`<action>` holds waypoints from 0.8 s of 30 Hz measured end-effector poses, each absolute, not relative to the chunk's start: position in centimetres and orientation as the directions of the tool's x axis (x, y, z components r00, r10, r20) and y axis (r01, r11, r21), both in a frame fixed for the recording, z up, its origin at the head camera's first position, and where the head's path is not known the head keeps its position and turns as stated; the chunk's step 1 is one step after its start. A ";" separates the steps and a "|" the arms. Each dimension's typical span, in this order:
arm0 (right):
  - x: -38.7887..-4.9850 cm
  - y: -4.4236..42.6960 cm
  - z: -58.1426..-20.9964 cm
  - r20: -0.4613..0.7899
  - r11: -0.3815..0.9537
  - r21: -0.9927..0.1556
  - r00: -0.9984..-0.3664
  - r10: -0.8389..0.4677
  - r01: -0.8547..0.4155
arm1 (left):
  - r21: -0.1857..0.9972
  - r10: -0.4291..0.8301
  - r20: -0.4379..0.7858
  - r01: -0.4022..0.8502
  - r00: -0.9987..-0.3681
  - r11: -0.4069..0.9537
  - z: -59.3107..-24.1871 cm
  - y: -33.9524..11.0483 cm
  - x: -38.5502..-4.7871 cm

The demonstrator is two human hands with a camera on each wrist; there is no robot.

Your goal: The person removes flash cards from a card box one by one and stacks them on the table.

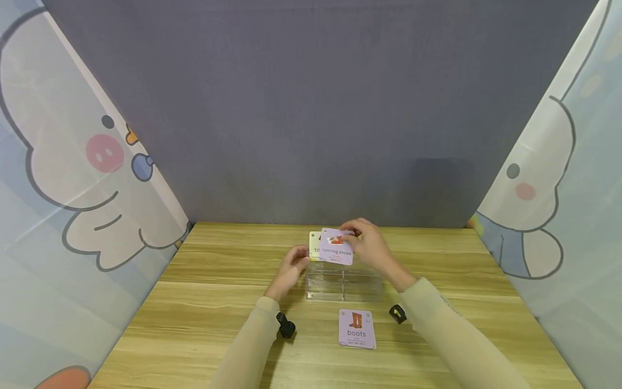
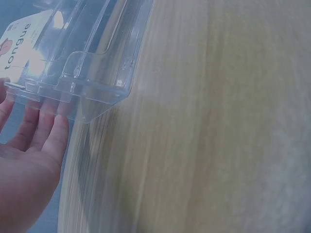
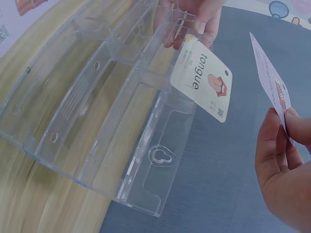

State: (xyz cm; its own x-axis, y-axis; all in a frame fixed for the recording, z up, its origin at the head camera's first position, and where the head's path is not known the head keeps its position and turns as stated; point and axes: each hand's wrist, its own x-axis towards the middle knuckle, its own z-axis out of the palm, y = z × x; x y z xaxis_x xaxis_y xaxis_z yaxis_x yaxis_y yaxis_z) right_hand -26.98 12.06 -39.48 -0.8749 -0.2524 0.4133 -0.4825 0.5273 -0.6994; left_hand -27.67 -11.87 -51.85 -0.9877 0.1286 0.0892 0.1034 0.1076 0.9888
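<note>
A lilac "running shoes" card (image 1: 336, 258) is pinched by its right edge between the thumb and fingers of my right hand (image 1: 369, 246). In the right wrist view this card (image 3: 267, 73) appears nearly edge-on, apart from the rack. My left hand (image 1: 293, 266) grips the left end of a clear plastic tiered rack (image 1: 324, 296), its thumb near the top edge in the right wrist view. A pale yellow "tongue" card (image 3: 206, 80) stands in the rack's back tier beside the left hand. From the head view, the lilac card partly covers the yellow one.
On the wooden table (image 1: 194, 324), a lilac "boots" card (image 1: 357, 339) lies in front of the rack. A small black object (image 1: 286, 327) sits by the left forearm, a black looped one (image 1: 397, 314) by the right. A grey panel (image 1: 311, 135) rises behind.
</note>
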 end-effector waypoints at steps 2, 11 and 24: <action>-26.8 12.2 -39.3 0.407 0.523 -0.705 -0.877 -0.254 -0.479 | 0.988 0.133 0.095 0.109 -0.987 0.105 -51.8 -11.9 -27.7; -25.9 12.6 -38.8 0.406 0.529 -0.694 -0.872 -0.273 -0.489 | 0.987 0.125 0.096 0.111 -0.987 0.113 -51.7 -11.9 -27.6; -25.0 13.4 -38.5 0.388 0.511 -0.720 -0.883 -0.263 -0.469 | 0.989 0.122 0.076 0.090 -0.990 0.117 -51.6 -11.8 -27.5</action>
